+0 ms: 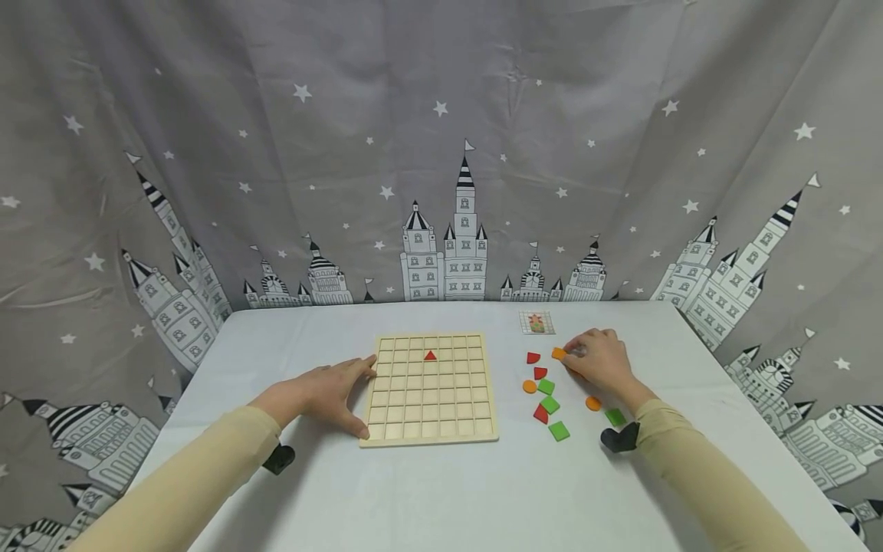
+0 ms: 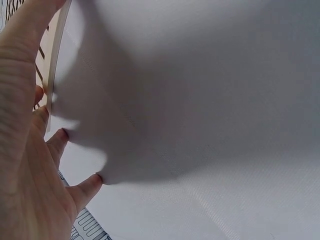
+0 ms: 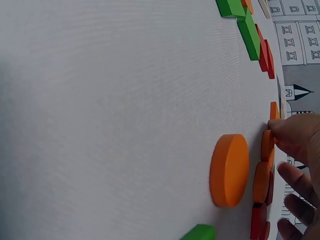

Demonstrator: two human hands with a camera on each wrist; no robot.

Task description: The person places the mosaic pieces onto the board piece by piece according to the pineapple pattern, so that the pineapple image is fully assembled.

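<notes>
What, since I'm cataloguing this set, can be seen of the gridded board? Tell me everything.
The gridded board is pale and looks wooden, with a raised rim around square cells. It lies flat on the white tabletop. One red triangle sits in a cell near the far edge, midway across. The left hand touches the board's left side, thumb at the near corner.

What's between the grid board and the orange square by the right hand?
Between grid board and orange square: the upper red piece, bare white cloth either side; shown in the head view.
</notes>
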